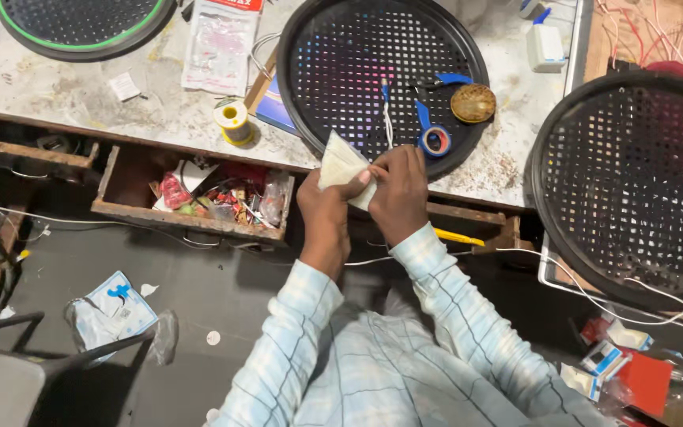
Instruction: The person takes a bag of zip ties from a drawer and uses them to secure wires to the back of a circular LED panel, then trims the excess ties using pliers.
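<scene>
You held a small pale packet point(340, 166) with both hands, right at the front edge of the workbench point(152, 111). Your left hand point(324, 207) was closed on its lower side, and your right hand point(398, 190) pinched its right corner with bent fingers. There was little free room, because a round black mesh tray point(341, 47) sat just behind the packet. What was inside the packet was too hard to see. The open wooden drawer point(116, 190) to your left held small red and mixed bits (all jumbled up). The big mesh tray point(634, 182) was cut off.
</scene>
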